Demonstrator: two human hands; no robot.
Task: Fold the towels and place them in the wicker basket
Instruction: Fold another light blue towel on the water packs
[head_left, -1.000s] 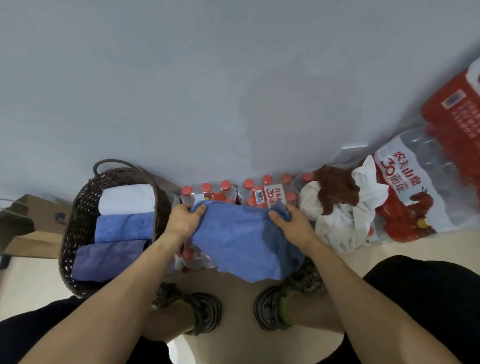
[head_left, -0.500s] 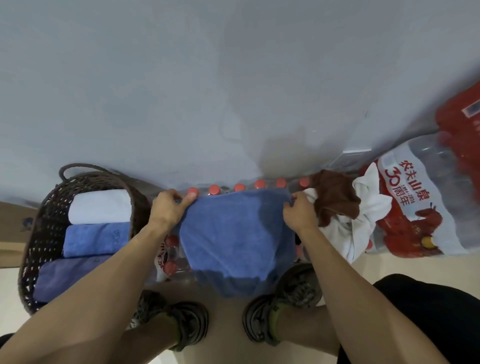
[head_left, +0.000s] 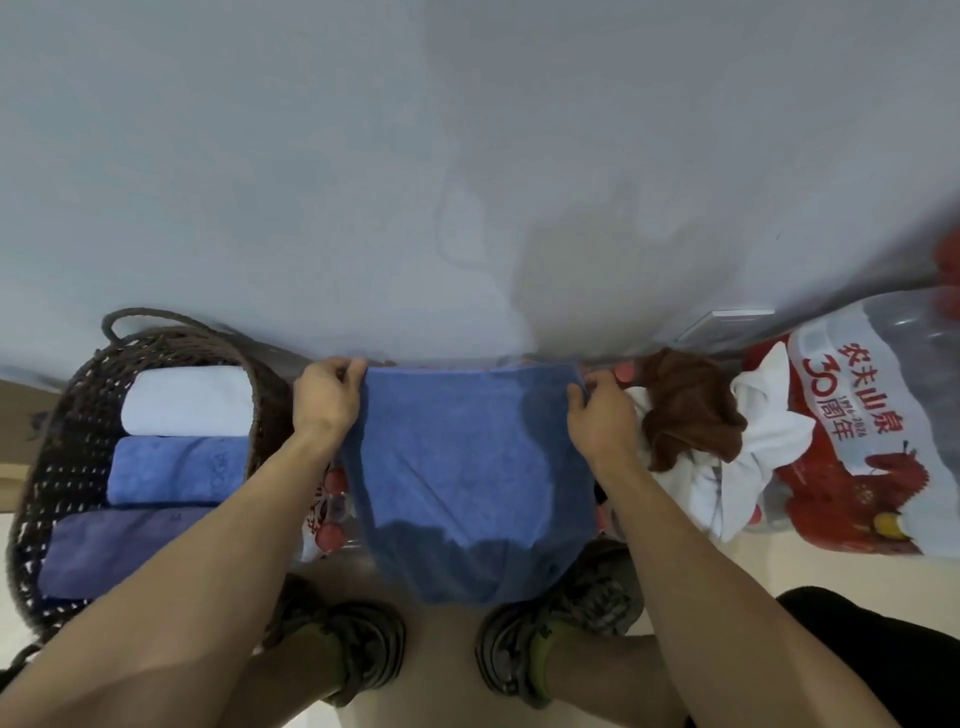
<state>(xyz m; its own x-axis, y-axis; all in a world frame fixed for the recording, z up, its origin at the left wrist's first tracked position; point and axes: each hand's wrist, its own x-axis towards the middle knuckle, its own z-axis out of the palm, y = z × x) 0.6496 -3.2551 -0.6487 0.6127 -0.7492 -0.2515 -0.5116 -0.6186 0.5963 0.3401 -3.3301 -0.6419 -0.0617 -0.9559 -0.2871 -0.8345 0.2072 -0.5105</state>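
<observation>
Head view: a blue towel (head_left: 467, 478) hangs spread out at the centre of the picture, over a pack of red-capped bottles (head_left: 328, 525). The left hand (head_left: 326, 399) pinches its top corner at 11 o'clock from the towel's middle, fingers curled onto the cloth; the right hand (head_left: 597, 415) pinches the other top corner at 1 o'clock the same way. The lower edge hangs just above the person's shoes (head_left: 353, 649).

The wicker basket (head_left: 67, 441) stands at 9 o'clock, beside the left forearm. It already holds three folded towels in a row: a white one (head_left: 187, 401), a light blue one (head_left: 176, 470) and a purple one (head_left: 119, 551).

At 3 o'clock a brown towel (head_left: 685, 410) lies crumpled on a white cloth (head_left: 727, 483), neither yet folded.

By my reckoning the task is about half done: three stowed, one in hand at its first fold, at least two waiting.
</observation>
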